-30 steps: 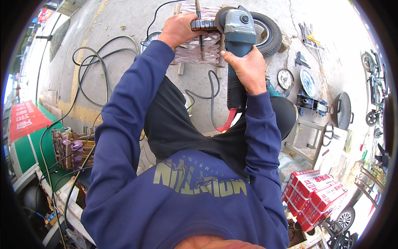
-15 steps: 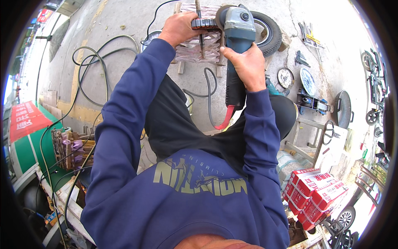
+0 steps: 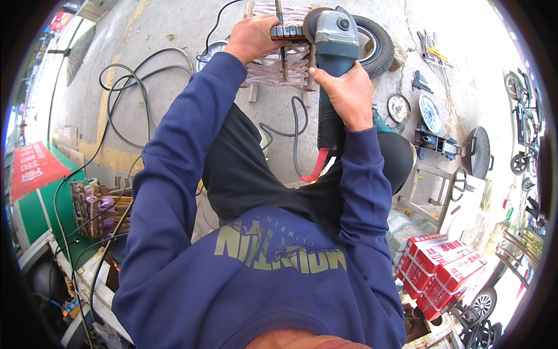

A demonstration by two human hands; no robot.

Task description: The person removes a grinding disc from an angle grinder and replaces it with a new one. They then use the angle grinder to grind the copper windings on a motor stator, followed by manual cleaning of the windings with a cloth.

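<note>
1. Black segments are lining the outside of the ring-shaped part [image 3: 289, 32], which is sitting at the far end of the workspace, ahead of the person's knees, with a rod-like shaft [image 3: 283, 58] running across it.
2. The left hand [image 3: 254, 38] is pinching the ring-shaped part at its left side; some of its fingers are hiding from this angle.
3. The right hand [image 3: 347, 96] is wrapping around the blue-grey body of the angle grinder [image 3: 336, 55], its thumb lying along the left side while the other fingers are staying mostly out of sight.
4. The grinder's disc [image 3: 313, 24] is standing right at the ring's right end; whether it is touching or sitting just beside it, I cannot tell.
5. Beneath the ring and shaft, a wooden stand wound with pale pink strips [image 3: 296, 72] is resting on the concrete floor [image 3: 197, 35], and a tyre [image 3: 383, 51] is lying just beyond the grinder's head, to its right.
6. A red sleeve [image 3: 317, 167] is covering the grinder's tail, and a dark cord [image 3: 295, 154] is looping between the person's legs.
7. As for progress, the setting-up is looking complete: both pieces are being gripped and the disc is meeting, or nearly meeting, the edge. The grinding itself is probably under way or just starting, though no sparks are showing. How much of the edge is needing work, I cannot tell.
</note>
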